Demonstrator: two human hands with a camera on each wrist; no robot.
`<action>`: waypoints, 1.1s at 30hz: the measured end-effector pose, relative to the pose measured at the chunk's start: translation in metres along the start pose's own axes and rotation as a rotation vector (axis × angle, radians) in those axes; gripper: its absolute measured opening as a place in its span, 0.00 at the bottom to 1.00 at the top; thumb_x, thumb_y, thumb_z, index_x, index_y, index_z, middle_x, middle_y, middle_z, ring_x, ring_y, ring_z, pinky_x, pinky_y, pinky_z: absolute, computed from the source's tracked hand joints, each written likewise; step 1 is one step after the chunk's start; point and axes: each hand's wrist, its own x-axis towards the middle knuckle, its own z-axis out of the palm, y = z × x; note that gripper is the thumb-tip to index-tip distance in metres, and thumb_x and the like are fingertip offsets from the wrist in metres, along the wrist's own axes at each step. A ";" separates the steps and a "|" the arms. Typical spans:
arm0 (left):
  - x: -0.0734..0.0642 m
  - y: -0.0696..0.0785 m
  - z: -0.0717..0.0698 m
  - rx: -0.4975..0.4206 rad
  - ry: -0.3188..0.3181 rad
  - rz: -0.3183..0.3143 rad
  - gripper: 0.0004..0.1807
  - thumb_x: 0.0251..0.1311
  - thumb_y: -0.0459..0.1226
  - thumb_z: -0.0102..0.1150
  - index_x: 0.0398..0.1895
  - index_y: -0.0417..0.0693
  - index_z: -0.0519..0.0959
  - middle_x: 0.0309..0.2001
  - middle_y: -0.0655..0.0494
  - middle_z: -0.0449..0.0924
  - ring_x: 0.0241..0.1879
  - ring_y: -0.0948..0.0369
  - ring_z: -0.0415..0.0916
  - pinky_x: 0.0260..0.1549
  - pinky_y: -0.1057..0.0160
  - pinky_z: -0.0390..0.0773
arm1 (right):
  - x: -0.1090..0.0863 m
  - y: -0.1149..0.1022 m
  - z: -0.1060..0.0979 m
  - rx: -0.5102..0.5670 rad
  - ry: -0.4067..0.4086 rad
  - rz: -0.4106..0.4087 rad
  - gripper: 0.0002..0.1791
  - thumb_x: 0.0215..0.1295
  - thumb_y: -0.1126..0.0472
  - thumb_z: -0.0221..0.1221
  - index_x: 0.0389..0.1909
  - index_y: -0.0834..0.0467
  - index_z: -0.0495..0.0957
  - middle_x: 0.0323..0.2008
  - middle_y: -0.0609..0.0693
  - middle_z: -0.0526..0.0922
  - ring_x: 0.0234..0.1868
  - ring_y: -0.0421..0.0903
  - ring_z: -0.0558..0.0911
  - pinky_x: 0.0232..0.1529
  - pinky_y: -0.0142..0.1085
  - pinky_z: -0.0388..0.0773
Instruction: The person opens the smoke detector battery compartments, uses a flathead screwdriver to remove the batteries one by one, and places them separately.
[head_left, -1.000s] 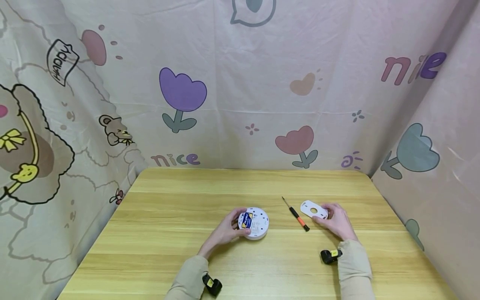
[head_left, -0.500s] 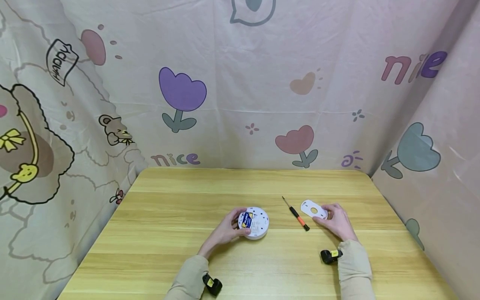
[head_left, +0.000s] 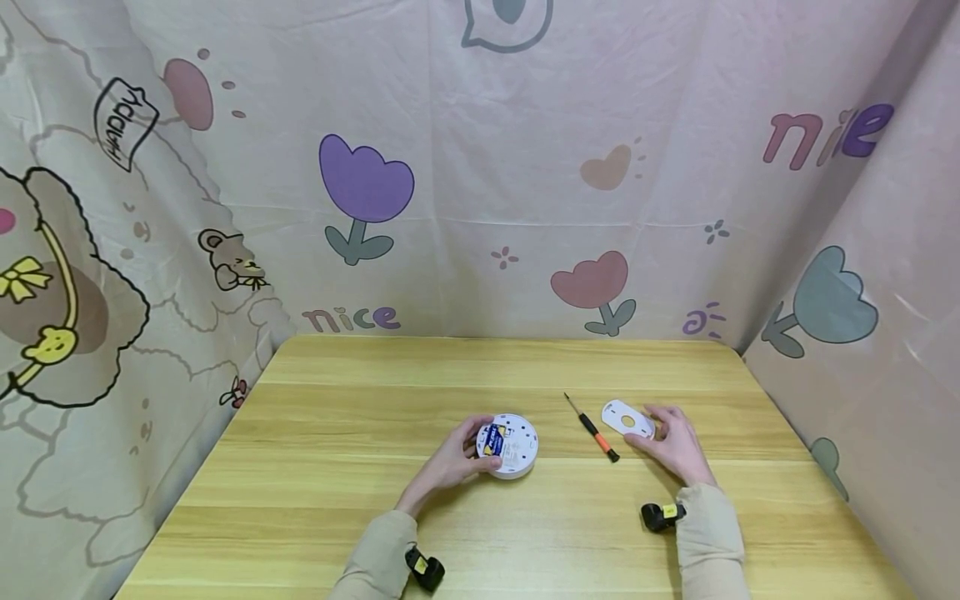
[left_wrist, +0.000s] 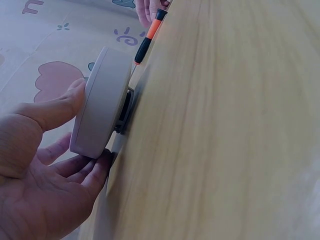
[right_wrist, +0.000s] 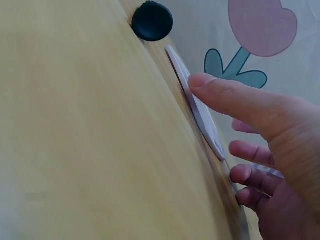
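Observation:
A round white smoke detector [head_left: 519,448] is in my left hand [head_left: 452,460], its labelled, slotted face upward. In the left wrist view, thumb and fingers grip the rim of the smoke detector [left_wrist: 104,102], and a dark piece shows on its table side. To the right, a flat white mounting plate [head_left: 617,412] with a central hole lies on the table. My right hand [head_left: 678,443] is beside its right end, fingers spread off it. The right wrist view shows the thumb over the mounting plate [right_wrist: 202,117], perhaps touching; the other fingers stand apart from it.
Between the smoke detector and the plate lies a screwdriver [head_left: 591,428] with a black and orange handle, its tip pointing away. The wooden table [head_left: 337,417] meets a printed curtain [head_left: 450,275] at the back, with more curtain along both sides.
My right hand's fingers have come off the mounting plate, which stays on the table. My left hand and the smoke detector have not moved.

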 end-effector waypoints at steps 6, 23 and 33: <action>-0.001 0.003 0.000 0.008 -0.002 -0.001 0.38 0.46 0.32 0.63 0.62 0.34 0.57 0.64 0.35 0.55 0.64 0.41 0.54 0.62 0.46 0.60 | -0.002 -0.008 0.001 0.024 0.041 0.002 0.42 0.43 0.42 0.65 0.58 0.60 0.67 0.51 0.60 0.68 0.35 0.48 0.69 0.31 0.31 0.65; 0.011 -0.030 -0.001 0.030 0.005 0.005 0.41 0.45 0.39 0.65 0.63 0.44 0.57 0.65 0.40 0.56 0.64 0.45 0.56 0.61 0.49 0.63 | -0.003 -0.032 0.013 0.090 0.132 -0.081 0.32 0.49 0.47 0.63 0.53 0.58 0.71 0.42 0.55 0.73 0.33 0.46 0.68 0.29 0.28 0.64; 0.007 -0.019 0.001 0.021 0.011 0.016 0.39 0.47 0.35 0.64 0.63 0.39 0.57 0.65 0.37 0.56 0.64 0.43 0.56 0.61 0.48 0.62 | -0.006 -0.043 0.023 0.109 0.175 -0.137 0.20 0.47 0.51 0.65 0.40 0.58 0.78 0.26 0.46 0.74 0.25 0.38 0.70 0.24 0.24 0.68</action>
